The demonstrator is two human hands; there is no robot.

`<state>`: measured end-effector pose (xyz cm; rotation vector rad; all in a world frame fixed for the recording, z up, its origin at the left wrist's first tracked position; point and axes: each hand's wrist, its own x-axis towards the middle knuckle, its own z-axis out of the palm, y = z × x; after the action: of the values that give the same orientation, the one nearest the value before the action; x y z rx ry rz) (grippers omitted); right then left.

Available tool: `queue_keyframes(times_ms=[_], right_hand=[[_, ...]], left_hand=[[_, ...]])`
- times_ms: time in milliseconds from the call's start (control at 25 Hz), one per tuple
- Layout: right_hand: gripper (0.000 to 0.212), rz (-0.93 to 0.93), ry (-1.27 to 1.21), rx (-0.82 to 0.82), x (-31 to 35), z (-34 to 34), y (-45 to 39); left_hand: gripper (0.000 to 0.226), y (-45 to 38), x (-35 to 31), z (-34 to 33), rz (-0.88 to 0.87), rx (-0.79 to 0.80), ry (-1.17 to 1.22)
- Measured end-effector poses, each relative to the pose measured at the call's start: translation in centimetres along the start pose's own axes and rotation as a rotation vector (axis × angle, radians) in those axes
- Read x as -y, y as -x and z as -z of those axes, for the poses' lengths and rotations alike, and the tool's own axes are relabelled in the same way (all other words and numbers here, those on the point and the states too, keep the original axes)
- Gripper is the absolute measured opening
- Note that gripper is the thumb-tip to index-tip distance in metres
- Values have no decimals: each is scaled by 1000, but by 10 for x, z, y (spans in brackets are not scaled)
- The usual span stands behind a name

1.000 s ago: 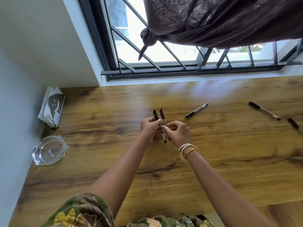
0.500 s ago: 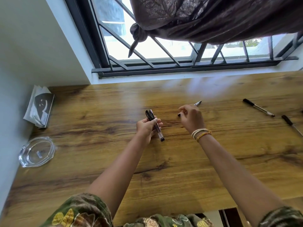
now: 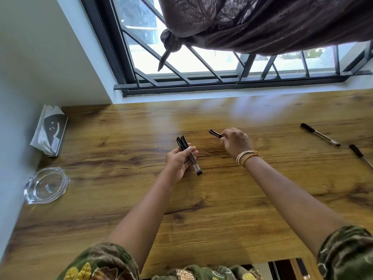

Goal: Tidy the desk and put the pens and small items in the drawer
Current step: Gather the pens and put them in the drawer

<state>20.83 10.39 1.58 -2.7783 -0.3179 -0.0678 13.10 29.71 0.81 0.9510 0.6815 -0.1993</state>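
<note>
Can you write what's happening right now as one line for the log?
left hand: holds two pens | right hand: holds third pen | two loose pens on desk, right

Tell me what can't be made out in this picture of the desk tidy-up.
- Head view: most of the black-capped pen is hidden inside the right hand.
- Black-capped pen at the right edge: cut off by the frame.
- Drawer: not in view.
- Small label inside the clear glass dish: too small to read.
</note>
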Motion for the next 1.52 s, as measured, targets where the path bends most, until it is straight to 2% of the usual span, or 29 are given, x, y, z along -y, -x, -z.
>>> queue_keyframes(times_ms=[200, 280, 600, 880, 1160, 1280, 1360, 1520], right_hand=[[14, -273, -646, 82, 46, -4, 22], [12, -354, -790, 84, 56, -7, 33], [10, -405, -944, 45, 63, -3, 62], [12, -482, -1008, -49, 42, 13, 79], [12, -518, -1140, 3, 9, 23, 88], [15, -538, -1089, 80, -5, 26, 83], [14, -544, -1087, 76, -13, 27, 78], [12, -584, -1148, 21, -32, 35, 74]], left_hand=[[17, -2, 2, -2, -7, -20, -72], [18, 1, 4, -1, 8, 1, -70], [7, 18, 11, -15, -1, 95, -58], [6, 23, 25, -35, 71, 207, -46], [10, 20, 38, -70, 83, 183, -122], [18, 14, 40, -86, 60, 200, -61], [23, 9, 43, -98, 62, 205, -66], [11, 5, 55, -121, 68, 235, -109]])
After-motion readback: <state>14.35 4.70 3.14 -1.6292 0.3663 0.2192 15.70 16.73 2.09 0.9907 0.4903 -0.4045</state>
